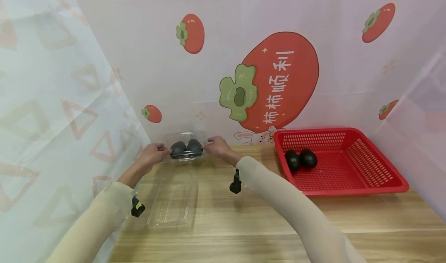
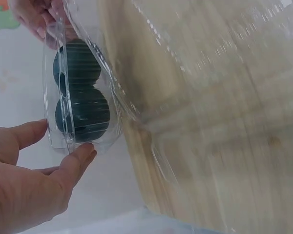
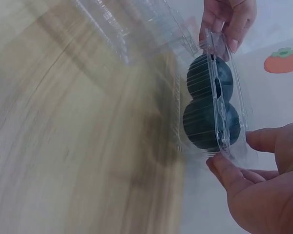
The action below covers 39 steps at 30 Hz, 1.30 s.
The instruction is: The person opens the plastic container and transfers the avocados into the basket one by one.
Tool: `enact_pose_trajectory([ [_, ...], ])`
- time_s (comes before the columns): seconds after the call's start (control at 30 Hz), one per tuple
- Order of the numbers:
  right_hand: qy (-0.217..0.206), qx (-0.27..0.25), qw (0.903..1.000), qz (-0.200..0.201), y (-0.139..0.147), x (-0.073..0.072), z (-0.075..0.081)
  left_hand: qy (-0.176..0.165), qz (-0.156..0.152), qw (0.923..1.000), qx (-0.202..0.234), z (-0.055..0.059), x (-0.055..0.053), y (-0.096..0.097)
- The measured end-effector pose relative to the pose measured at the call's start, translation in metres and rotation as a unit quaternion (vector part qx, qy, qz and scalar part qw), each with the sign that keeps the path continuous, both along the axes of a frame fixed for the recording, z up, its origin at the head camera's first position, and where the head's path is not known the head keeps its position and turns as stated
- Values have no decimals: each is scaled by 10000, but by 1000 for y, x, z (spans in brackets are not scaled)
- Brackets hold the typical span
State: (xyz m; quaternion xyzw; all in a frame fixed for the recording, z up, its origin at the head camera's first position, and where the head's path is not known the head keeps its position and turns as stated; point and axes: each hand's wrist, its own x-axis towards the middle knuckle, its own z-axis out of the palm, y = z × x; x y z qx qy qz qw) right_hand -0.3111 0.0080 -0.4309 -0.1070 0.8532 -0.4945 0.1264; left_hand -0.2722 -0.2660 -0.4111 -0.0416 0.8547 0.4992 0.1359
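Note:
A clear plastic clamshell box (image 1: 186, 134) is at the back left of the table, with two dark, egg-shaped avocados (image 1: 178, 149) side by side inside it. My left hand (image 1: 152, 154) pinches its left end between thumb and fingers. At the opposite end my right hand (image 1: 220, 146) grips the box in the same way. Both wrist views show the box's lid folded over the avocados, with a rim seam (image 3: 219, 112) running along one side. Thumbs press from the lid side, fingers from the other.
Another clear plastic box (image 1: 172, 203), with no fruit in it, lies open on the wooden table in front of the hands. To the right stands a red plastic basket (image 1: 348, 191) with two more avocados (image 1: 308, 158) at its left. Patterned sheets (image 1: 209, 81) enclose the back and sides.

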Motion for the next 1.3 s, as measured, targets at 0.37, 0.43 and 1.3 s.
enact_pose_trajectory([
  [0.37, -122, 165, 9997, 167, 42, 5, 14, 172, -150, 9995, 213, 3, 2, 33],
  [0.43, -45, 269, 9994, 193, 50, 7, 15, 188, -242, 9993, 202, 5, 5, 39],
  [1.3, -160, 532, 9968, 583, 147, 66, 37, -209, -1265, 9856, 1104, 8, 44, 108],
])
